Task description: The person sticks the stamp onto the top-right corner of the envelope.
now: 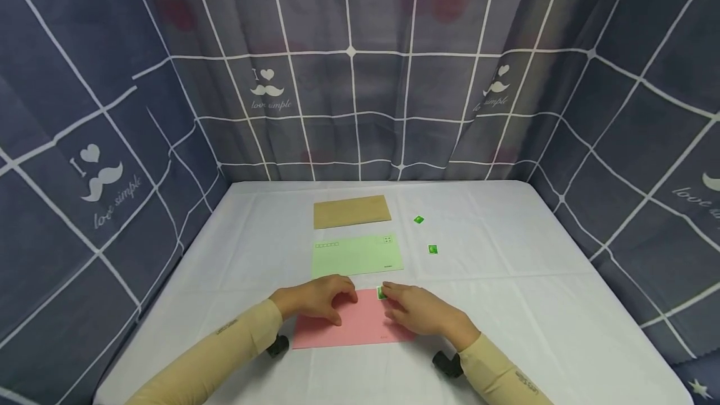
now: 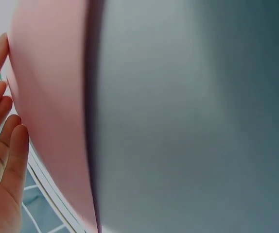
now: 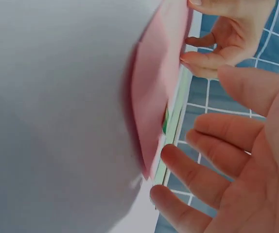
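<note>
A pink envelope (image 1: 360,329) lies flat at the front of the white table. My left hand (image 1: 322,299) rests its fingertips on the envelope's left half, fingers loosely bent and holding nothing. At the upper right corner of the pink envelope is a small green stamp (image 1: 380,293), partly covered by my right hand (image 1: 423,312). The right hand's fingers (image 3: 198,177) are extended and spread over that corner in the right wrist view, gripping nothing. Whether they touch the stamp (image 3: 165,121) I cannot tell. In the left wrist view the pink envelope (image 2: 47,97) runs beside the fingers.
Behind the pink envelope lies a light green envelope (image 1: 357,255), and farther back a brown envelope (image 1: 351,212). Two more green stamps, a tilted one (image 1: 419,220) and a nearer one (image 1: 432,249), lie to their right. Dark checked curtains (image 1: 371,86) enclose the table.
</note>
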Available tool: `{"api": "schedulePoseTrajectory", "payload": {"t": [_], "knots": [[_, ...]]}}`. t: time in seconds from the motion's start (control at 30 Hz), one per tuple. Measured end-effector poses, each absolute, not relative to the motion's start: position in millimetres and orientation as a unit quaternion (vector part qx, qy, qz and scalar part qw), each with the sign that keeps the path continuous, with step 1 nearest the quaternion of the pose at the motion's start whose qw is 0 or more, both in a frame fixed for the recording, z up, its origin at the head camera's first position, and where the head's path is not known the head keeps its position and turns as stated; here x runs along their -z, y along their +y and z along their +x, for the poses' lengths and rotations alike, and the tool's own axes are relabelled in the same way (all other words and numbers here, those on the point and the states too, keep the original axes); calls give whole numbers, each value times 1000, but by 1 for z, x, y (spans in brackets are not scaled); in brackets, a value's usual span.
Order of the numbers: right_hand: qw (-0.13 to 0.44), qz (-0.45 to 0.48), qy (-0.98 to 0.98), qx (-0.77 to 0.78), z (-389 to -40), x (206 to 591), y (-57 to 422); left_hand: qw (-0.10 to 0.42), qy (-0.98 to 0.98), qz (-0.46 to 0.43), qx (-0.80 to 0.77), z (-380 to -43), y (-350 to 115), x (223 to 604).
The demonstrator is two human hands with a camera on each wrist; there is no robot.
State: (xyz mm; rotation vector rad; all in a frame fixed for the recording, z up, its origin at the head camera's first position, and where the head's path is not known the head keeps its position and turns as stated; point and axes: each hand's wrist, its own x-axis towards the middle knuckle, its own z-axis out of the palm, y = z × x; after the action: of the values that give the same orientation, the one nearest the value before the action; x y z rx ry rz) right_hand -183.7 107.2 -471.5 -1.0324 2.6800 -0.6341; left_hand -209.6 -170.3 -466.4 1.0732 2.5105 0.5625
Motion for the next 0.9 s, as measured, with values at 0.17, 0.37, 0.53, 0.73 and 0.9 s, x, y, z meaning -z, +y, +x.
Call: {"api": "schedulePoseTrajectory", "payload": {"t": [0.17, 0.37, 0.53, 0.73, 0.9], "knots": [[106, -356, 893, 255, -187, 467, 111, 174, 885, 377, -210, -211, -171, 467], [103, -356, 887, 277, -189, 466, 116, 177, 886, 370, -217, -210, -171, 468], [106, -344, 885, 296, -187, 466, 118, 168, 885, 375, -218, -208, -173, 470], [98, -334, 884, 312, -191, 471, 120, 170, 888, 355, -238, -208, -173, 469], [97, -322, 885, 322, -194, 471, 123, 169, 889, 344, -251, -209, -172, 468]]}}
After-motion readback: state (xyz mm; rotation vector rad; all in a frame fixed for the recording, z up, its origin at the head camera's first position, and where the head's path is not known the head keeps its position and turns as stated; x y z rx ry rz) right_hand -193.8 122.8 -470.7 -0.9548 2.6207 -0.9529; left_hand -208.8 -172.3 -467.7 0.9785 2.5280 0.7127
